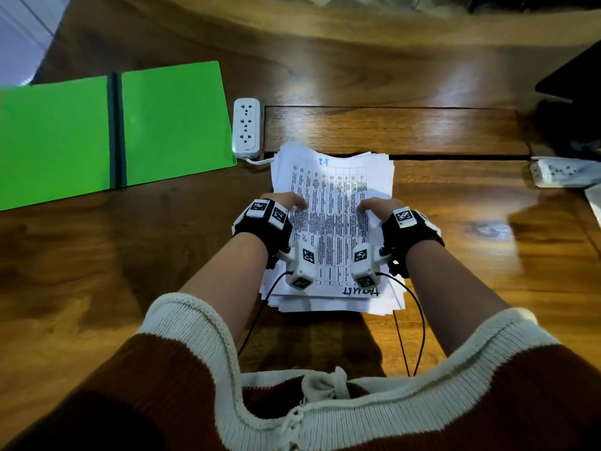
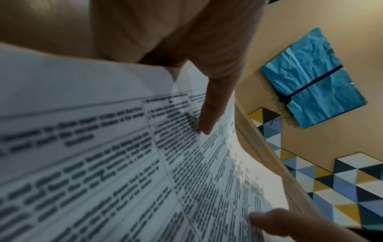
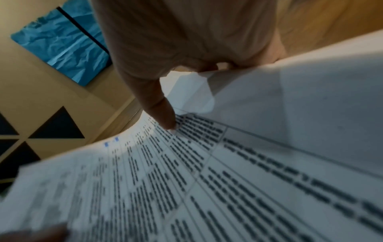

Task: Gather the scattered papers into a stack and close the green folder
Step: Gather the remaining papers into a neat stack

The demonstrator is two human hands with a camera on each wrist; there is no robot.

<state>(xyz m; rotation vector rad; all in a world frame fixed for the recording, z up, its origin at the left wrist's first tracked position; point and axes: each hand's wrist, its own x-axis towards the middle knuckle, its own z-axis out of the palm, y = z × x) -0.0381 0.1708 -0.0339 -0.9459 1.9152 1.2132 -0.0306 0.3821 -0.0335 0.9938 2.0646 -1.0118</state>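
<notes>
The stack of papers (image 1: pixel 331 222) lies in the middle of a glossy brown wooden desk (image 1: pixel 455 242), its edges ragged and its far end curling up. The left hand (image 1: pixel 286 203) grips the stack's left edge and the right hand (image 1: pixel 379 206) its right edge, each with a thumb on the printed top sheet. Left of the stack and apart from it, the green folder (image 1: pixel 97 131) lies spread open and flat. A white power strip (image 1: pixel 246 126) sits between folder and stack, near the stack's far left corner. Beyond the stack, the wrist views show a beige wall with crumpled blue paper (image 2: pixel 311 78) and coloured triangle tiles (image 2: pixel 331 188).
</notes>
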